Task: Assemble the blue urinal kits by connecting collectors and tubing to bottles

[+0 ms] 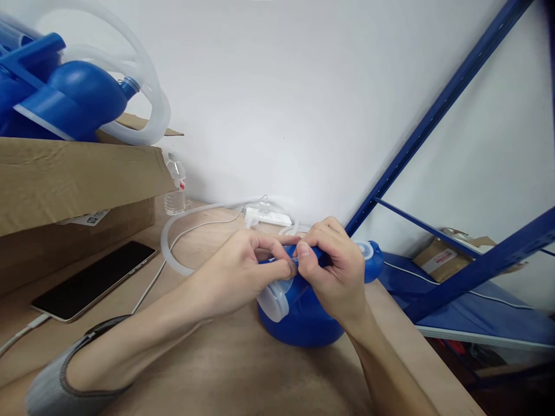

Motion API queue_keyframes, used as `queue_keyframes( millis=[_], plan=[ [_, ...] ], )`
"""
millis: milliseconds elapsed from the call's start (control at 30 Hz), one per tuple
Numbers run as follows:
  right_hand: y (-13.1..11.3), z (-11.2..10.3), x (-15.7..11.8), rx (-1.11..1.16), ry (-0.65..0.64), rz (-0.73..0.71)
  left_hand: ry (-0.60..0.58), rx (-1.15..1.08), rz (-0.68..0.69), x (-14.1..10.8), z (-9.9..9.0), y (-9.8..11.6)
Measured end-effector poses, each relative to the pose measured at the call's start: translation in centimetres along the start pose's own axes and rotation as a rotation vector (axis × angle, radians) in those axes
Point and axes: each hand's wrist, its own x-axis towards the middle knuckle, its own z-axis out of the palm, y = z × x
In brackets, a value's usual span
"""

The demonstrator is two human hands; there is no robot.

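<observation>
Table (pixel 243 364): wood top; its right edge runs down beside the jug, with the blue rack (pixel 433 130) just beyond. Rear limit, the white wall (pixel 277 115). Room to move: the stretch of top nearest the person, and the part between jug and phone, crossed by the left forearm.

Jug (pixel 303 323): blue, one, on the table near its right edge, under both hands; a translucent cap (pixel 274 301) at its left side, a white-ringed opening at its right.

Left hand (pixel 255 263): thumb and forefinger brought together at the jug's top, above the cap; whether anything small is between them I cannot tell.

Right hand (pixel 333 260): fingers curled, thumb tip beside the left fingertips, on or just over the jug (its grip is hidden from me).

Carton (pixel 78 179): cardboard, at left; blue vessels (pixel 87 95) and a thick clear hose (pixel 151 110) rise above its flap.

Bottle (pixel 176 188): transparent, upright behind the carton's corner; contents not told.

Hose (pixel 167 242): thin, translucent, looped on the table left of the jug.

Phone (pixel 95 280): dark screen, flat, beside the carton, cable attached.

Power strip (pixel 269 217): white, near the wall, a plug in it.

Package (pixel 442 260): brown, labelled, on the rack.
</observation>
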Motion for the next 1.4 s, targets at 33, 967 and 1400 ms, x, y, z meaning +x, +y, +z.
queue_keyframes(
  millis=[33,967,1400],
  plan=[
    [0.0,0.0,0.0,0.001,-0.001,-0.005,0.014,-0.006,-0.004,0.0,0.0,0.0],
    [0.9,-3.1,0.6,0.127,-0.548,0.006,-0.060,0.012,0.063,0.1,-1.5,0.6],
    [0.7,-2.0,-0.1,0.010,-0.411,-0.100,-0.027,0.079,0.023,-0.5,-1.5,1.0]
  ],
)
